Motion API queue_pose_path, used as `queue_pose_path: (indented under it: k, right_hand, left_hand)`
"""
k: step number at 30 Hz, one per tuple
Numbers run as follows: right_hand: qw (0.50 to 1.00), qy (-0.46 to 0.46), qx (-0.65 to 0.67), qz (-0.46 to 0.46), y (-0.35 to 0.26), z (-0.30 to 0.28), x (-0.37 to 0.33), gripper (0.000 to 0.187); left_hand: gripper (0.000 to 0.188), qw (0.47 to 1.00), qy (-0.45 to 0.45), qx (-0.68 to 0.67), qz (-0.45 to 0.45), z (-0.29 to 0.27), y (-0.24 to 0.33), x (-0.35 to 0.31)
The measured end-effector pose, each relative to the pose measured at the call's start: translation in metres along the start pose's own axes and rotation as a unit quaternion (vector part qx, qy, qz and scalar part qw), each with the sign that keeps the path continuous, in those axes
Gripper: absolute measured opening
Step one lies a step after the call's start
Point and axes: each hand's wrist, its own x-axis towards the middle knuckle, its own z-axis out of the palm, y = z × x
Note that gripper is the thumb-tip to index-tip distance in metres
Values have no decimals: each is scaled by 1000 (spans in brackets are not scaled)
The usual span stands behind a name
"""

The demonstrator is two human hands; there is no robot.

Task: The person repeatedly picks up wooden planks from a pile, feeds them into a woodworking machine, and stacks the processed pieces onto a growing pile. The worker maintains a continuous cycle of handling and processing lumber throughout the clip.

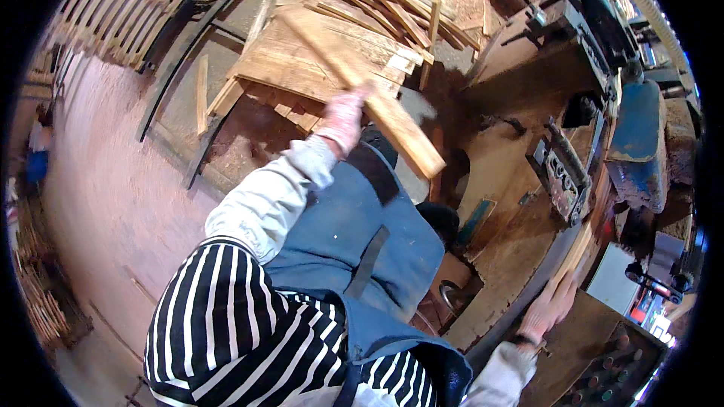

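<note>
Two contacts: gripping a plank (388, 120) near mid-length with left hand (345, 122), before stacked boards (290, 68); touching a pale strip (579, 249) with right hand (547, 313), cannot tell if clasped. Balance plank, steer far end clear of stacked boards, watch right fingertips.

Two hands (343, 122), one held board (401, 126), one blue apron (332, 226), two pale oversleeves (260, 203)

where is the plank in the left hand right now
The plank slants across the upper middle of the head view, overlapping the stacked boards, just above the blue apron.
</note>
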Motion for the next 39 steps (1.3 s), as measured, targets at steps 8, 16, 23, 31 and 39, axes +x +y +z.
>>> queue_pose_path:
  k: [8,16,23,31,39]
  right_hand:
    - [961,14,120,-248,-125,-71,-15,75]
    - [948,-107,213,212,-38,-99,-219,83]
    - [937,-7,153,314,-16,-79,-287,76]
    - [849,198,356,337,-57,-25,-33,67]
    - [916,171,321,172,-45,8,63,62]
  left_hand:
    - [50,979,-193,64,-22,175,-42,-185]
    - [75,827,-536,65,-155,196,-70,-248]
    - [27,970,-215,-81,-79,107,-81,-18]
    - [66,965,195,49,-167,-154,-74,189]
    - [86,947,278,-81,-140,-198,-101,232]
